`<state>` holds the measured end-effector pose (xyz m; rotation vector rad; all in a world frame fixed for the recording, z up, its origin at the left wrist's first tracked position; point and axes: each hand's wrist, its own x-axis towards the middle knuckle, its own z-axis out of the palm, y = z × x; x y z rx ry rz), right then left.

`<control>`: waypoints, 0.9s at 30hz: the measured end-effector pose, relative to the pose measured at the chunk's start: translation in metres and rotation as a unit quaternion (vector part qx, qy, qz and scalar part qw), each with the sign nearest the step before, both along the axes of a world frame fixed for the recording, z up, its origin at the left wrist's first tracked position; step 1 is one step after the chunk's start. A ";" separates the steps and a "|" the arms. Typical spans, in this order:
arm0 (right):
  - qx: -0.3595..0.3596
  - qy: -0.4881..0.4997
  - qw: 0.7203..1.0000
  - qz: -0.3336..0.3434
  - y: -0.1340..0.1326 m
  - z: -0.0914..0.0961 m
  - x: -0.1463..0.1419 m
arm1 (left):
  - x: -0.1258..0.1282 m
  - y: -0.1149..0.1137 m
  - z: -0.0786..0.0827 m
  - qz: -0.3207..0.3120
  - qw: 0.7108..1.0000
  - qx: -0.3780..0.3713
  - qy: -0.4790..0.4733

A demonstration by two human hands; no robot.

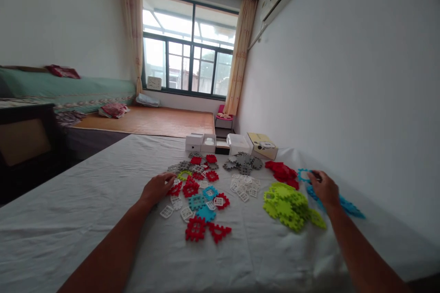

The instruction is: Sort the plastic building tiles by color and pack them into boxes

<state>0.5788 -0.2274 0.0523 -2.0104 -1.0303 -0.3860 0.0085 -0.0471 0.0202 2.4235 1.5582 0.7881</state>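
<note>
My right hand (325, 187) pinches a blue square frame piece (304, 174) with toothed edges, above a pile of blue pieces (349, 206). Beside it lie a heap of lime-green pieces (288, 206) and a red pile (282, 171). My left hand (158, 188) is at the left edge of a mixed spread, fingers curled together near a red piece (175, 188); what they hold, if anything, is hidden. That spread has red squares (195, 229), a red triangle (219, 232), blue pieces (206, 213), white window-like pieces (187, 214) and a lime-green one (184, 175).
Grey pieces (243, 162) and white lattice pieces (244, 185) form separate piles mid-table. White boxes (238, 144) and a yellow box (263, 145) line the far edge of the cloth-covered table (103, 183). A wall (360, 78) rises close on the right.
</note>
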 end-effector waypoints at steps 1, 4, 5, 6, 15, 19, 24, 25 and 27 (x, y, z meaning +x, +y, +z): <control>-0.017 -0.013 0.999 -0.050 -0.011 -0.007 0.026 | 0.001 0.000 -0.001 -0.003 1.000 -0.001 0.005; -0.087 -0.034 0.987 -0.129 -0.038 -0.025 0.083 | 0.002 0.002 -0.002 -0.003 1.000 -0.006 0.018; -0.102 -0.036 0.985 -0.136 -0.044 -0.028 0.094 | 0.002 0.002 -0.001 0.000 1.000 -0.010 0.023; -0.110 -0.036 0.984 -0.139 -0.048 -0.030 0.102 | 0.003 0.002 0.000 0.004 0.999 -0.014 0.030; -0.070 -0.125 0.973 0.183 -0.002 0.007 -0.026 | 0.021 -0.016 0.027 -0.019 0.996 -0.031 0.079; -0.155 -0.090 0.888 0.422 0.001 0.018 -0.160 | 0.009 -0.028 0.033 -0.053 0.988 -0.051 0.136; -0.259 -0.104 0.795 0.538 0.002 0.007 -0.248 | -0.040 -0.061 0.036 -0.002 0.975 -0.104 0.195; -0.260 -0.102 0.792 0.542 0.007 0.002 -0.256 | -0.049 -0.068 0.034 0.005 0.974 -0.117 0.195; -0.254 -0.093 0.792 0.547 0.022 -0.008 -0.267 | -0.062 -0.082 0.027 0.008 0.973 -0.135 0.184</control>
